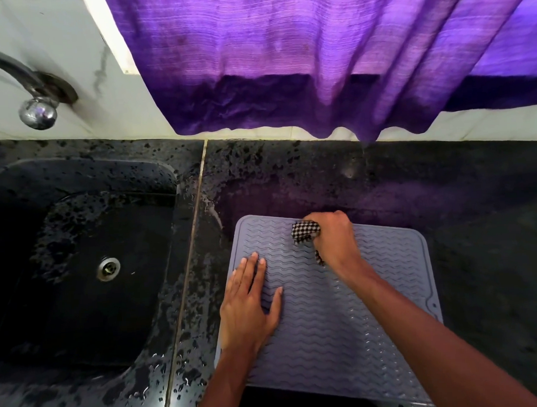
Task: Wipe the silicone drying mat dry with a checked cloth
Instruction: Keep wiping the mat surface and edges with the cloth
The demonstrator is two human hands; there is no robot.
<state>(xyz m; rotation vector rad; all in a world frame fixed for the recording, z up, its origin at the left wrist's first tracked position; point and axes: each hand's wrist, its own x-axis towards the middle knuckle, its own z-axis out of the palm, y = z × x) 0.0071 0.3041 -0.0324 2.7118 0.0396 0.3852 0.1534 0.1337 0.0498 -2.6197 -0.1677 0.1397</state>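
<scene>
The right hand (pixel 333 237) grasps a bunched black-and-white checked cloth (pixel 305 231) at the far edge of the grey ribbed silicone mat (pixel 343 323); the left hand (pixel 250 305) presses flat, fingers released, on its left side.

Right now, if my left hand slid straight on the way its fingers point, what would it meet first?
Probably nothing on the silicone drying mat: the left hand would pass left of the checked cloth and reach wet countertop.
</scene>
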